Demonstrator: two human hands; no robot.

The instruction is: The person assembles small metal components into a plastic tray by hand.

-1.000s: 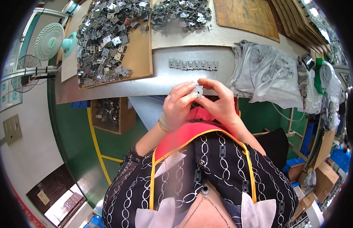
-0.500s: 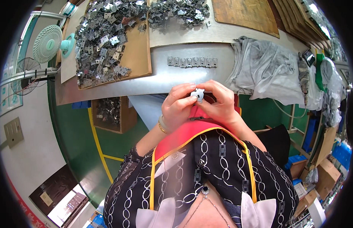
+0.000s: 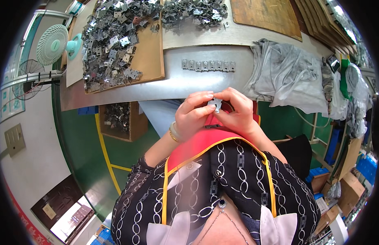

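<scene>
A small silvery metal plate with notched edges (image 3: 216, 104) is held between my two hands, just off the near edge of the bench. My left hand (image 3: 193, 112) pinches its left side with thumb and fingers. On its other side, my right hand (image 3: 237, 108) grips it the same way, so fingertips cover much of the plate. Beyond my hands, a row of several small metal parts (image 3: 208, 65) lies side by side on the metal bench top (image 3: 173, 90).
A heap of loose metal plates (image 3: 112, 45) fills a cardboard tray (image 3: 150, 67) at left; another pile (image 3: 195, 14) lies behind. Grey cloth (image 3: 289, 75) hangs over the bench's right edge. A green fan (image 3: 52, 45) stands far left. Below the bench sits a box of parts (image 3: 116, 120).
The plate has turned slightly between my fingers and sits a little lower and to the right. Both hands keep their pinch; the whole view has shifted slightly.
</scene>
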